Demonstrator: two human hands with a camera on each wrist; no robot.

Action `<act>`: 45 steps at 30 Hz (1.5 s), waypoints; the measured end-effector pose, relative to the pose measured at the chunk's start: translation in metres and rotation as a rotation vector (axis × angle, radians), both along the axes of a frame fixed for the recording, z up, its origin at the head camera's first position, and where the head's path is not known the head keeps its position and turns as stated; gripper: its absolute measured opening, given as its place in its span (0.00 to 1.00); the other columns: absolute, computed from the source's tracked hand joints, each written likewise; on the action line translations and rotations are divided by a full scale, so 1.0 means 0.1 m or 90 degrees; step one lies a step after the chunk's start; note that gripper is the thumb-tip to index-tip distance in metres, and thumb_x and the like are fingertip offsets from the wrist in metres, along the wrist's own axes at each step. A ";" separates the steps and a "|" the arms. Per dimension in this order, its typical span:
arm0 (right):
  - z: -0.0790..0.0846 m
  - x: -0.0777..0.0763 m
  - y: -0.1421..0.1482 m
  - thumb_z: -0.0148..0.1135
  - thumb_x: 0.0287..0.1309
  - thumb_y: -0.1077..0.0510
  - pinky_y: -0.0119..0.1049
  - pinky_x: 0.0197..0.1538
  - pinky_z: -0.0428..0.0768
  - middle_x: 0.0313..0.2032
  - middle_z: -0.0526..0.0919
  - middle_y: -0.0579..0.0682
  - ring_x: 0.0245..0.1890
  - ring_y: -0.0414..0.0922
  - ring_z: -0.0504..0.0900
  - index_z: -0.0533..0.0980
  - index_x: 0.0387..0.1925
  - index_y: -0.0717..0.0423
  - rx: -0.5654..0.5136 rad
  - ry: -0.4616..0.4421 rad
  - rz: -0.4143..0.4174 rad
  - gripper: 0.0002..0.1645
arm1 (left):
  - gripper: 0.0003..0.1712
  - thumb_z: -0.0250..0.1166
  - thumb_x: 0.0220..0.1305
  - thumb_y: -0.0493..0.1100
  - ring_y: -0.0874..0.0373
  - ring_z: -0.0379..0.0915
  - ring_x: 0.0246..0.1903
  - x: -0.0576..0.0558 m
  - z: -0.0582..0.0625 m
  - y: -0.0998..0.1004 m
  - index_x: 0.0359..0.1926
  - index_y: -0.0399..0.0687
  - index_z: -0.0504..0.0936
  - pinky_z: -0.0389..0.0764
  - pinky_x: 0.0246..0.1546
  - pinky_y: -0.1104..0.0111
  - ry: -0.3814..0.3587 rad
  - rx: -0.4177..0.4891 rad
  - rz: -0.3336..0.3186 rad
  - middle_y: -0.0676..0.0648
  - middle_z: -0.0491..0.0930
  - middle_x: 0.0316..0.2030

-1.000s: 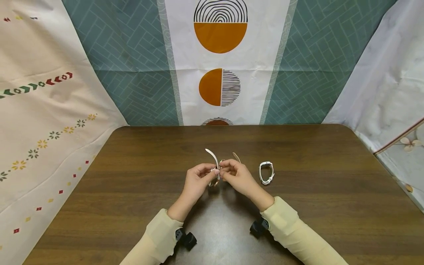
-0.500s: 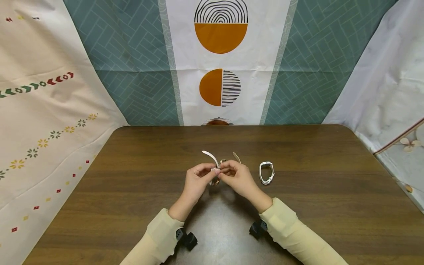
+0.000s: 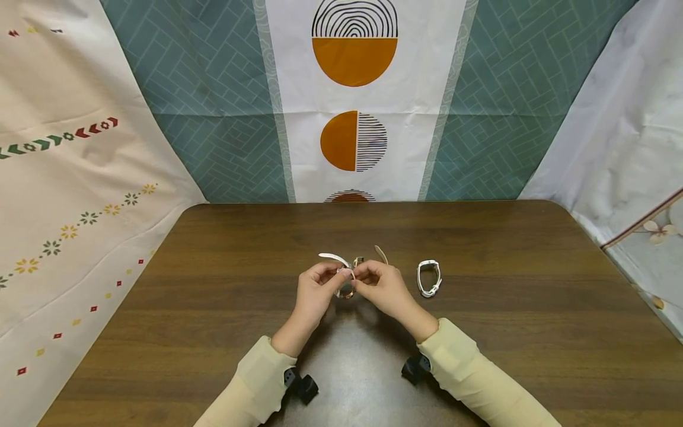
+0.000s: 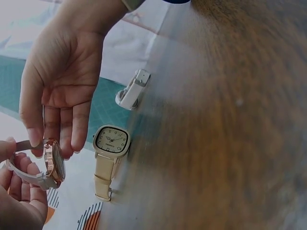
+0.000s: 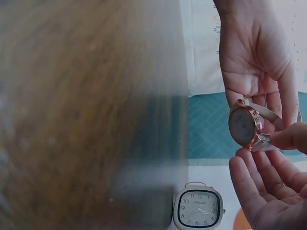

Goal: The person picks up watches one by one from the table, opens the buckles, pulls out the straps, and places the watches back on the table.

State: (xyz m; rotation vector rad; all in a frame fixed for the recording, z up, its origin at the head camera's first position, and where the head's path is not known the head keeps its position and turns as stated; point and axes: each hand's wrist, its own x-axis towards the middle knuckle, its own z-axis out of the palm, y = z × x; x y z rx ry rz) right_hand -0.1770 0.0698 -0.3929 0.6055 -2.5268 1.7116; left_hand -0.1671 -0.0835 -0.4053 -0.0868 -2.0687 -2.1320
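Note:
Between my hands in the head view is a wristwatch (image 3: 345, 291) with a rose-gold round case and a white strap. My left hand (image 3: 315, 292) pinches its strap between thumb and fingers. My right hand (image 3: 385, 289) pinches the strap near the case, and its fingertips almost meet the left ones. One strap end (image 3: 332, 256) sticks out to the upper left. In the right wrist view the watch's dial (image 5: 242, 126) faces the camera; the strap's fastening is partly hidden by fingers. Behind my right hand stands a square beige watch (image 4: 112, 141), mostly covered in the head view.
A white watch (image 3: 429, 279), its strap closed in a loop, lies on the brown wooden table (image 3: 240, 261) right of my right hand. A patterned cloth (image 3: 235, 142) hangs beyond the far table edge. Black wrist cameras (image 3: 301, 386) sit under both sleeves.
The strap's free end has swung down to the left, from nearly upright to almost level. Both hands stay nearly in place; the other two watches have not moved.

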 end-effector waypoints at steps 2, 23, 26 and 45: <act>-0.01 0.00 0.00 0.65 0.51 0.69 0.27 0.34 0.79 0.30 0.85 0.58 0.29 0.43 0.83 0.79 0.33 0.66 0.004 0.005 0.002 0.05 | 0.11 0.67 0.56 0.31 0.68 0.76 0.27 0.00 0.01 0.00 0.37 0.24 0.80 0.75 0.29 0.78 0.002 0.002 0.002 0.47 0.82 0.30; -0.02 0.00 0.00 0.62 0.48 0.72 0.28 0.34 0.79 0.29 0.84 0.59 0.29 0.45 0.82 0.78 0.32 0.67 0.000 0.015 0.012 0.06 | 0.12 0.65 0.56 0.27 0.66 0.74 0.31 0.01 -0.02 0.00 0.41 0.28 0.74 0.75 0.34 0.77 0.061 0.021 -0.032 0.46 0.79 0.33; -0.02 -0.01 0.01 0.61 0.48 0.72 0.28 0.34 0.79 0.29 0.84 0.59 0.29 0.44 0.82 0.78 0.32 0.67 0.003 0.013 0.014 0.06 | 0.12 0.64 0.57 0.27 0.66 0.73 0.32 0.01 -0.02 0.00 0.41 0.27 0.72 0.75 0.36 0.77 0.061 0.021 -0.046 0.42 0.79 0.34; -0.03 -0.01 0.01 0.61 0.49 0.71 0.28 0.34 0.78 0.29 0.84 0.58 0.29 0.43 0.82 0.79 0.32 0.66 0.020 -0.004 0.020 0.05 | 0.10 0.62 0.58 0.27 0.65 0.73 0.33 0.02 0.00 -0.01 0.40 0.27 0.71 0.75 0.34 0.78 0.039 0.014 -0.090 0.41 0.75 0.36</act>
